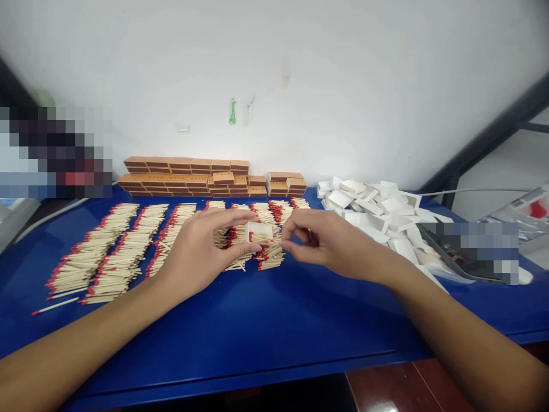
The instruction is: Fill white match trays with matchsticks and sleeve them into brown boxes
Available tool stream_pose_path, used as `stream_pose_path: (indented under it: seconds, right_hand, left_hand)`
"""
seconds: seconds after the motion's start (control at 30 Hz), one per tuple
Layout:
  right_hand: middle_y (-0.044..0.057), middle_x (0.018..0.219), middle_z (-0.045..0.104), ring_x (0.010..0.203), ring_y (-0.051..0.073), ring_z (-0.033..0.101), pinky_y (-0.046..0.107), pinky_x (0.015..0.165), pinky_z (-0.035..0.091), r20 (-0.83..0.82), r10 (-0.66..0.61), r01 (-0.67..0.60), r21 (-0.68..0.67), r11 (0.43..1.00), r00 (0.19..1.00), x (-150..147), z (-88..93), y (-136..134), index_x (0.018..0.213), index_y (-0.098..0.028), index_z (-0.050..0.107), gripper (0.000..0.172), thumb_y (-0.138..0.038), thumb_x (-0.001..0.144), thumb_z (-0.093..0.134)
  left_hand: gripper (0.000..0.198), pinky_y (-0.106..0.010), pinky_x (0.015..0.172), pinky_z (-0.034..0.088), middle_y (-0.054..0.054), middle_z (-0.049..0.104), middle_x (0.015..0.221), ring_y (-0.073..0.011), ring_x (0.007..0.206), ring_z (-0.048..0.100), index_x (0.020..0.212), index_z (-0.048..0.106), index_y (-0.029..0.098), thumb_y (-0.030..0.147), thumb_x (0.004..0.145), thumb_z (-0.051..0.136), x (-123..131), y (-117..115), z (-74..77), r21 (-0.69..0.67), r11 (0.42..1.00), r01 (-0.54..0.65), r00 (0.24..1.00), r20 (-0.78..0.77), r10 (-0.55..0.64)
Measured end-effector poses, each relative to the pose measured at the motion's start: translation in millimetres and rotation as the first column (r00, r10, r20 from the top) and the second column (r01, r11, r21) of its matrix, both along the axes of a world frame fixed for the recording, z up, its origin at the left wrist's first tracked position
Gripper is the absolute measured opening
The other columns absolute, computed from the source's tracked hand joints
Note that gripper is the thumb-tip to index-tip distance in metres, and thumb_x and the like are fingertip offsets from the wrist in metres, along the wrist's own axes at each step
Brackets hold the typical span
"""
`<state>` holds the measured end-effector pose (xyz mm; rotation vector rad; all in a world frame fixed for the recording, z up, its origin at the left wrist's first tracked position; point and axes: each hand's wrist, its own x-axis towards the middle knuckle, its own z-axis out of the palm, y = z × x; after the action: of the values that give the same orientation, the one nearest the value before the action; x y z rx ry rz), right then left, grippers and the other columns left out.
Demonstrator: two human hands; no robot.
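My left hand (pixel 195 243) grips a small white matchbox tray (pixel 261 228) between thumb and fingers, above the rows of matches. A few matches (pixel 259 237) with red heads lie inside the tray. Just right of the tray is my right hand (pixel 328 240), its thumb and index finger brought together in a pinch. Whatever those fingertips may hold is too small to make out. Beneath and behind both hands, red-tipped matches (pixel 118 254) lie spread in several rows, partly covered by my left hand. One loose match (pixel 55 306) lies apart at the left.
Stacked orange-brown matchboxes (pixel 180 177) stand along the wall at the back. A heap of white trays (pixel 373 206) lies to the right, with a dark-edged, partly blurred object (pixel 446 252) beside it. Everything rests on a blue table (pixel 257 337). A cable (pixel 55 214) runs at the left.
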<state>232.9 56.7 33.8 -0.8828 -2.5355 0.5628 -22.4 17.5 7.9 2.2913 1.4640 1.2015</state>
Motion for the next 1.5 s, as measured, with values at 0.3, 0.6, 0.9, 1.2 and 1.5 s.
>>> stream_pose_path:
  seconds: [0.3,0.6,0.9,1.2,1.5]
  right_hand:
    - [-0.004,0.068,0.047,0.062,0.012,0.042,0.027,0.062,0.032,-0.121,-0.02,0.046,0.208,0.977,0.992,-13,-7.1,-7,0.097,-0.02,0.069,0.008,-0.024,0.098,0.062]
    - [-0.004,0.069,0.057,0.062,0.011,0.047,0.026,0.061,0.034,0.057,0.091,-0.094,0.06,0.994,0.994,-1,-2.7,2,0.088,-0.02,0.073,0.007,-0.024,0.093,0.068]
    - [0.0,0.092,0.072,0.077,0.012,0.06,0.026,0.069,0.042,0.17,0.166,-0.152,-0.093,0.984,0.971,-10,-12.4,-3,0.103,-0.02,0.075,0.012,-0.018,0.096,0.065]
    - [0.002,0.096,0.074,0.08,0.014,0.063,0.028,0.07,0.043,0.195,0.167,-0.152,-0.091,0.984,0.966,-10,-14.0,-3,0.098,-0.018,0.072,0.011,-0.021,0.099,0.062]
    - [0.003,0.095,0.075,0.079,0.015,0.065,0.028,0.071,0.045,0.196,0.17,-0.152,-0.102,0.983,0.966,-12,-11.6,-4,0.098,-0.018,0.073,0.012,-0.02,0.099,0.061]
  left_hand:
    - [0.041,-0.036,0.103,0.058,0.004,0.079,0.12,-0.0238,0.112,0.074,0.119,0.076,0.035,0.04,0.08,0.088,11,-11,1.6,-0.086,0.995,0.059,0.994,0.101,-0.051]
    - [0.039,-0.033,0.103,0.059,0.0,0.08,0.116,-0.0255,0.116,0.073,0.114,0.077,0.027,0.041,0.079,0.088,3,-1,11.0,-0.051,0.996,-0.079,0.981,0.175,0.086]
    - [0.04,-0.033,0.105,0.057,-0.001,0.08,0.118,-0.0242,0.114,0.074,0.115,0.076,0.026,0.04,0.079,0.087,2,-1,7.8,-0.072,0.996,-0.057,0.979,0.193,0.07]
    - [0.039,-0.032,0.104,0.057,0.001,0.08,0.117,-0.0224,0.112,0.074,0.114,0.077,0.027,0.039,0.079,0.088,3,1,8.1,-0.065,0.996,-0.055,0.986,0.157,0.064]
    - [0.038,-0.03,0.101,0.058,0.002,0.08,0.116,-0.0213,0.111,0.074,0.113,0.077,0.028,0.04,0.079,0.088,2,-1,8.3,-0.069,0.995,-0.065,0.987,0.142,0.075]
